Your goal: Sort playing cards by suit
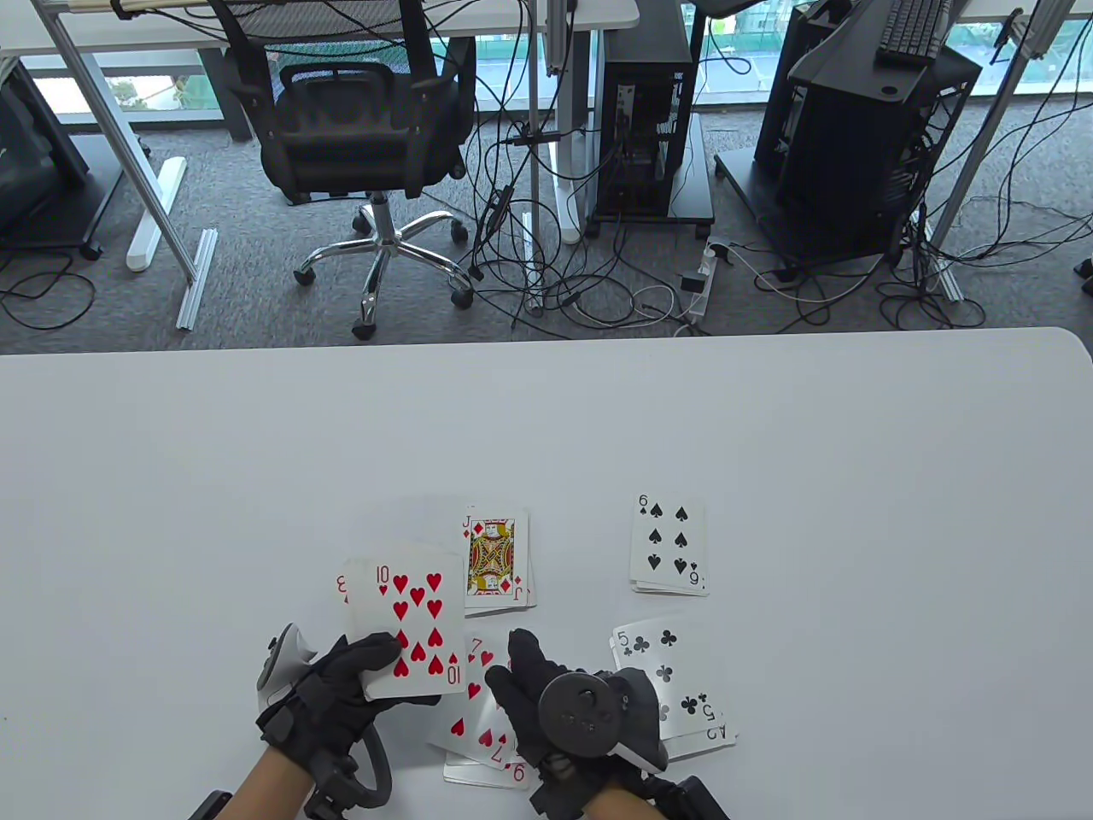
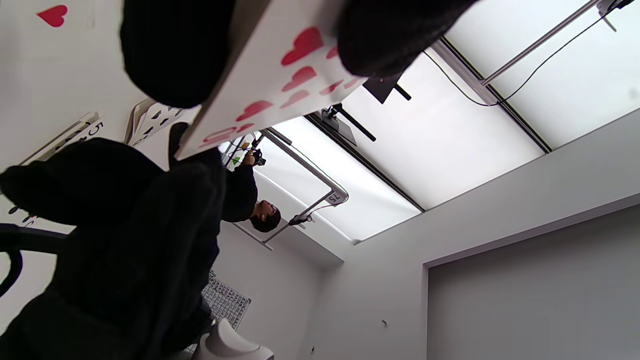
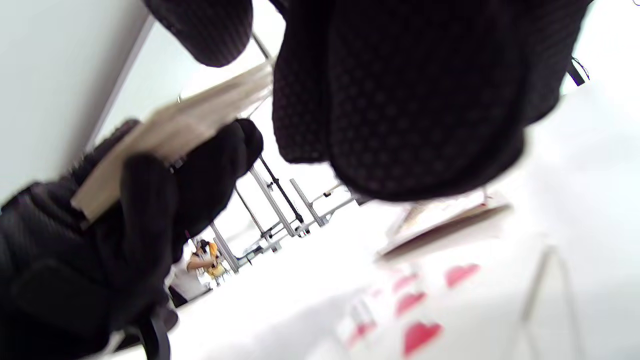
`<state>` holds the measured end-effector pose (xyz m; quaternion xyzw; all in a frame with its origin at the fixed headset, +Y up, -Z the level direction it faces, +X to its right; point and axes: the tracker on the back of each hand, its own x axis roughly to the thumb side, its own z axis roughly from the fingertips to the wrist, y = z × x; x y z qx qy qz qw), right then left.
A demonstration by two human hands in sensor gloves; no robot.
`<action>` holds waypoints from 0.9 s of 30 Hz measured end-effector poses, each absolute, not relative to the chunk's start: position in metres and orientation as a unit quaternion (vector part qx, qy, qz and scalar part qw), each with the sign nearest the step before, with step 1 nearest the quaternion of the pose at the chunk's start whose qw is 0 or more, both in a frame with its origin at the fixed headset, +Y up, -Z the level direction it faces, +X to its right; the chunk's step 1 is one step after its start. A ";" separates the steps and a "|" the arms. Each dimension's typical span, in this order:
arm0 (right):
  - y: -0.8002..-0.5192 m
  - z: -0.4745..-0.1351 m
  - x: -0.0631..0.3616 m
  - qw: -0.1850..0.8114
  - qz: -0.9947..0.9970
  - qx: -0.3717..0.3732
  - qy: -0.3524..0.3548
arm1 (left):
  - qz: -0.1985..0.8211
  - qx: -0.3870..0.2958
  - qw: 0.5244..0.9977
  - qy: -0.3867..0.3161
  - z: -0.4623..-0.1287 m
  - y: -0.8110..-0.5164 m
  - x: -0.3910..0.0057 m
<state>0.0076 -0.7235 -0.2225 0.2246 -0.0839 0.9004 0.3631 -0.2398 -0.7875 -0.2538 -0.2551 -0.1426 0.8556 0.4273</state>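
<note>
cards lie in four face-up piles near the front edge of the white table [image 1: 546,427], and a further packet is held above them. left hand [image 1: 341,692] grips that packet [image 1: 406,628] at its near end, thumb on the face and fingers underneath; the top card is the ten of hearts, and the corner of another red card peeks out at its left edge. in the left wrist view the packet [image 2: 280,75] is seen from below, pinched between dark gloved fingers [image 2: 170,50], its red pips running across the white face.

right hand [image 1: 555,692] hovers over the hearts pile [image 1: 478,726], palm down with the fingers loosely extended and holding nothing that can be seen; whether a fingertip touches the cards below cannot be told. the hearts pile shows a seven on top and a nine at its near edge, partly hidden by that hand. in the right wrist view the hearts [image 3: 425,310] are a blur beneath the glove.

just behind the held packet lies the diamonds pile [image 1: 497,559], topped by the jack. to the right, well apart from it, sits the spades pile [image 1: 669,547] with the six on top. the clubs pile [image 1: 670,683] lies nearer, just beside the right hand, showing the five, with an ace corner sticking out below.
</note>
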 end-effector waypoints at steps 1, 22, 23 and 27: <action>-0.722 -0.222 0.009 0.379 0.893 0.226 -0.086 | 0.853 -0.260 0.429 -0.145 -0.253 -0.787 -0.237; -0.729 -0.221 0.012 0.491 0.851 0.177 -0.055 | 0.825 -0.306 0.437 -0.187 -0.239 -0.780 -0.210; -0.730 -0.221 0.014 0.489 0.853 0.174 -0.060 | 0.824 -0.306 0.439 -0.185 -0.239 -0.780 -0.210; -0.730 -0.224 0.022 0.497 0.851 0.156 -0.066 | 0.829 -0.302 0.436 -0.180 -0.240 -0.780 -0.211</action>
